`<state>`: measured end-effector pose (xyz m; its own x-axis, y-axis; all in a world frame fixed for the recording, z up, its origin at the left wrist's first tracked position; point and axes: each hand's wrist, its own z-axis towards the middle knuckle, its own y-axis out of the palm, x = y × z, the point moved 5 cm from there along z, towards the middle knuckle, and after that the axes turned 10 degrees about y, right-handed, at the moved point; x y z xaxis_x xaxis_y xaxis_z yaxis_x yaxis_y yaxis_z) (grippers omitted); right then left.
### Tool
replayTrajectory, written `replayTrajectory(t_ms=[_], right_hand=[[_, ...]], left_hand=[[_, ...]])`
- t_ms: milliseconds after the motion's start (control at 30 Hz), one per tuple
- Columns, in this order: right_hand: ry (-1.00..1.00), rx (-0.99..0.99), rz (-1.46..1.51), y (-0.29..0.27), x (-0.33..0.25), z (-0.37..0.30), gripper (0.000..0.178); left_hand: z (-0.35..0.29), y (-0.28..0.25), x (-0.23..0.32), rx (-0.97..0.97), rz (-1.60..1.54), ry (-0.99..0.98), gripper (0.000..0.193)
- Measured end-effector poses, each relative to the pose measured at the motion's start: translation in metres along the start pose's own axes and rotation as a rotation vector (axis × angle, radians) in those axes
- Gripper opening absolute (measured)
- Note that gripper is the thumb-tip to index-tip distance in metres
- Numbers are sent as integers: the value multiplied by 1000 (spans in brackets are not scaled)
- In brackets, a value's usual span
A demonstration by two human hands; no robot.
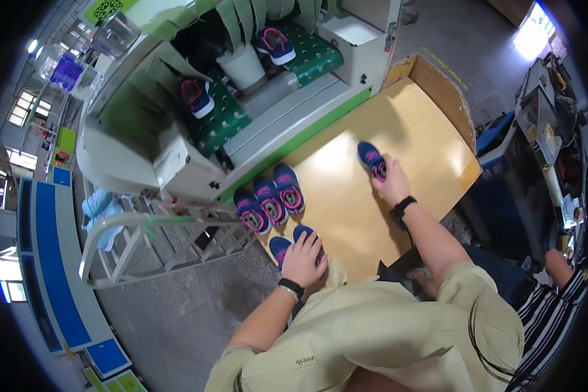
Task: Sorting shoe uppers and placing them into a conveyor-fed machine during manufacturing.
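Dark blue sneakers with pink laces and linings are grouped on the wooden tabletop. My right hand is closed around the heel end of one sneaker over the right half of the table, its toe pointing away. At the near left corner, my left hand grips another sneaker from above and covers most of it. Beside that hand lies a further sneaker, partly hidden by the fingers. Just beyond, three sneakers stand in a row, the middle sneaker touching its neighbours.
A machine with green perforated belts borders the table's far side; one sneaker and another sneaker sit on them under hanging strips. A cardboard wall edges the right. A metal rack stands left. A person in striped clothing is near right.
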<state>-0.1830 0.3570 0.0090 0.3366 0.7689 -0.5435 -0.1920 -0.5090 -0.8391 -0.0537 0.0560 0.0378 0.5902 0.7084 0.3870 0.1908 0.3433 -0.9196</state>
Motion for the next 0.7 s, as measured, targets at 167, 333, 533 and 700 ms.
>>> replayTrajectory(t_ms=[167,333,533,700], right_hand=[[-88,-266,78,17,-49,-127,52],[-119,-449,240,39,-67,-207,64],[-380,-286,-207,60,-15,-252,83],[275,-155,-108,43,46,-331,68]], left_hand=[[-5,-6,0,44,-40,-10,62],[8,-5,11,-73,-88,96,76],[-20,-3,4,-21,166,339,77],[-10,13,9,-47,94,403,78]])
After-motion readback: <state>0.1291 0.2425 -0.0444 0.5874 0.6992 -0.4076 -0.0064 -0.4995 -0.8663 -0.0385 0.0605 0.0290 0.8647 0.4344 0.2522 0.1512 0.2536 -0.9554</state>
